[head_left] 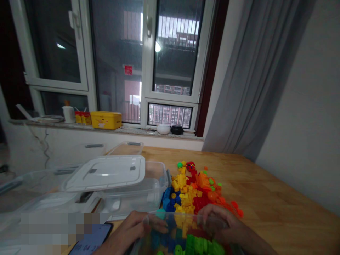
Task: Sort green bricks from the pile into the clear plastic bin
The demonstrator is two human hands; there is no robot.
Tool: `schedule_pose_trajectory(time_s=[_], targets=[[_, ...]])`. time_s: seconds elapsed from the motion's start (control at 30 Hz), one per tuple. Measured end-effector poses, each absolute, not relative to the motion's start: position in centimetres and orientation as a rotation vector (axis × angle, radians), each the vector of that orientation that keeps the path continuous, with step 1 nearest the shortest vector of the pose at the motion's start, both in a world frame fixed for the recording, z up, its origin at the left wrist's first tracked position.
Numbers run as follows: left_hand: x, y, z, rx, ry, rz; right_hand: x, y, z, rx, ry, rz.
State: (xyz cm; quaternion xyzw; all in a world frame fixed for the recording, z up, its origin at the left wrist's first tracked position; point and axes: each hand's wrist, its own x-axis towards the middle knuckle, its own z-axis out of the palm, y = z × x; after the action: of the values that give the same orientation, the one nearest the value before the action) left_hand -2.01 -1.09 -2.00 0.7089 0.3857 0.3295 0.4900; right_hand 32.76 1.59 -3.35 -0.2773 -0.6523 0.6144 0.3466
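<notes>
Left forearm [113, 241] and right forearm [255, 239] enter from below, converging. Left grip [140, 223]: fingers [158, 222] directed inward. Right grip [224, 219]: fingers [208, 209] curled, knuckles raised.

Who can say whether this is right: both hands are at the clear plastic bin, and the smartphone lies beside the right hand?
Not quite: the head view shows the smartphone lying beside the left hand, not the right hand. Both hands are at the clear plastic bin.
</notes>
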Motion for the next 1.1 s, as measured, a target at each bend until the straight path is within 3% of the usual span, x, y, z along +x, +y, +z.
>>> schedule_pose_trajectory(time_s=[0.77,0.93,1.1], targets=[[-1.8,-1.2,-1.8,1.757,0.972,0.763,32.7,0.8,-2.1,-0.818,-1.695,1.480],[-1.8,-1.1,-1.9,1.755,0.997,0.758,35.6,4.1,-3.6,-1.093,-1.244,1.159],[-1.7,-1.4,-1.8,1.700,0.989,0.791,42.9,8.2,-6.6,-1.540,-1.408,0.448]])
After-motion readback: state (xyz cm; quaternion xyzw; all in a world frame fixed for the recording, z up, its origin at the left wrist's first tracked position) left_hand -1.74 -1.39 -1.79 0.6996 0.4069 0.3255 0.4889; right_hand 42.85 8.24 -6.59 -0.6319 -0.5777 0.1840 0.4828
